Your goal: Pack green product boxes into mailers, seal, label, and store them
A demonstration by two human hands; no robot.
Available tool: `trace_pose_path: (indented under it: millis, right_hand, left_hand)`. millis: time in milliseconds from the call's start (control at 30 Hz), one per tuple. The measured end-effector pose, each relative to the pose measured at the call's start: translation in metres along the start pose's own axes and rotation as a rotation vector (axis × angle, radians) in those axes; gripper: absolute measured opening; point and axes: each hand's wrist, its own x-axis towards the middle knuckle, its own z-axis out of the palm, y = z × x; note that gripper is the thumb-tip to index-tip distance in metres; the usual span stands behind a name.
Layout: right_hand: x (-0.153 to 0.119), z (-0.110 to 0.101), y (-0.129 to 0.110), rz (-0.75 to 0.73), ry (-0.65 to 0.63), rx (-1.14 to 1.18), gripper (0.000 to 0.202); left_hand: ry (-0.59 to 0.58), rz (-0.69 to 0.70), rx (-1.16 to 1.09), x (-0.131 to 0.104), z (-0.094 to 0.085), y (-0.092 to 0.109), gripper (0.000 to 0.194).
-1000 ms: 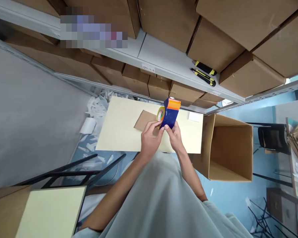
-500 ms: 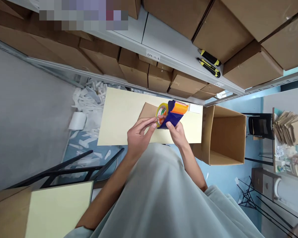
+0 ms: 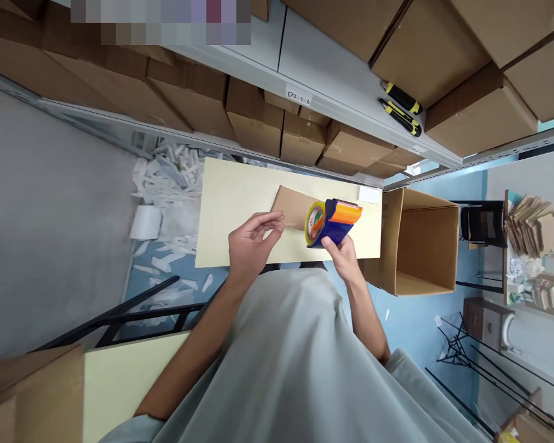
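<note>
My right hand is wrapped round a blue and orange tape dispenser, its thumb on the near side. A roll of tape with a yellow rim sits in the dispenser, facing left. To the left of it, my left hand hovers apart from the roll, fingers loosely stretched and the thumb near the fingertips; no held thing shows there. Beneath and between the hands, a brown cardboard piece lies on the pale yellow tabletop.
An open cardboard box stands at the table's right end. Ahead, a shelf carries boxes and two utility knives. White scraps are heaped on the left, with a black metal frame nearer me. A white card lies at the far right corner.
My left hand has drawn away from the tape roll, slightly leftward. My right hand has carried the dispenser right and a little closer, uncovering more of the cardboard.
</note>
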Motion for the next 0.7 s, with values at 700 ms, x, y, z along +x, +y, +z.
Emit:
trace_pose_path:
  millis: [700]
  right_hand:
    - [0.029, -0.158, 0.048, -0.167, -0.363, -0.461, 0.047]
  left_hand:
    - [-0.102, 0.419, 0.598, -0.024, 0.135, 0.017, 0.023]
